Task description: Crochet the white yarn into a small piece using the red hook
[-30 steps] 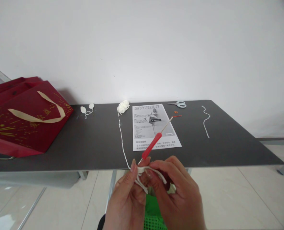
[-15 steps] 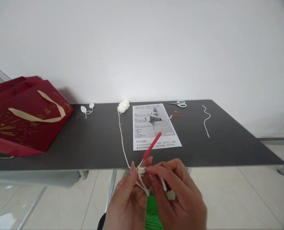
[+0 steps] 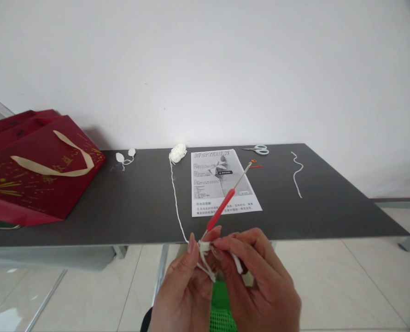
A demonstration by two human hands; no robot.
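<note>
My left hand (image 3: pixel 182 290) and my right hand (image 3: pixel 260 281) meet in front of the table's near edge, both pinching a small piece of white crochet work (image 3: pixel 207 258). A red-handled crochet hook (image 3: pixel 222 208) sticks up and to the right from between my fingers; which hand grips it I cannot tell. A white yarn strand (image 3: pixel 176 203) runs from the work across the dark table (image 3: pixel 122 207) to a small yarn ball (image 3: pixel 178 153) at the back.
A printed instruction sheet (image 3: pixel 222 182) lies mid-table. Scissors (image 3: pixel 259 149) and small orange markers (image 3: pixel 255 163) sit behind it, a loose yarn piece (image 3: pixel 297 174) to the right. Two small white crocheted bits (image 3: pixel 125 157) and a red gift bag (image 3: pixel 35 168) are at left. Green mesh (image 3: pixel 222 309) shows below my hands.
My right fingers have curled inward over the crochet work and shifted slightly left. The hook has tilted a little. Nothing on the table has moved.
</note>
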